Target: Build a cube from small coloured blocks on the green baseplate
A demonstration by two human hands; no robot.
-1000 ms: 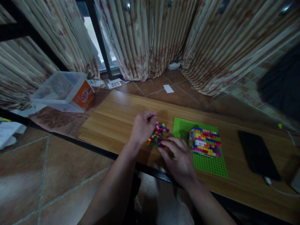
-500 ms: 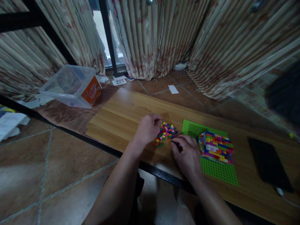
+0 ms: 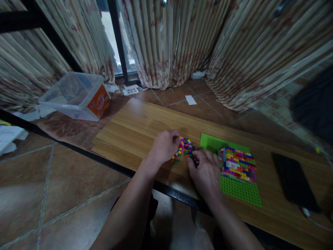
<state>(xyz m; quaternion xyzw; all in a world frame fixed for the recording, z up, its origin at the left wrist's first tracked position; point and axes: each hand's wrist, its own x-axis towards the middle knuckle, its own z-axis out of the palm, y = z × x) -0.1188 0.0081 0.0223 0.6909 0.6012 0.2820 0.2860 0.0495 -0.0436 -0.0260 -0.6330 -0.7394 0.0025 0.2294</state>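
Observation:
Many small coloured toy bricks (image 3: pixel 186 145) lie in a loose pile on the wooden table. At the pile's left edge is my left hand (image 3: pixel 165 146), its fingers curled together; whatever lies between the fingertips is hidden. My right hand (image 3: pixel 206 170) bends around the pile's right side, with a few dark and red bricks (image 3: pixel 195 159) between its thumb and fingers. Just right of that hand, a block built of multicoloured bricks (image 3: pixel 237 164) stands on a green studded baseplate (image 3: pixel 240 191).
A black tablet (image 3: pixel 295 182) with a white cable lies at the table's right. On the far left stands a clear plastic tub (image 3: pixel 75 95) with an orange label. The wooden table (image 3: pixel 125 128) has a dark front edge. Patterned curtains (image 3: pixel 156 45) hang behind.
The view has shifted slightly. My right thumb and fingers have parted a little at the pile, showing more bricks between them. My left hand stays at the pile's left edge.

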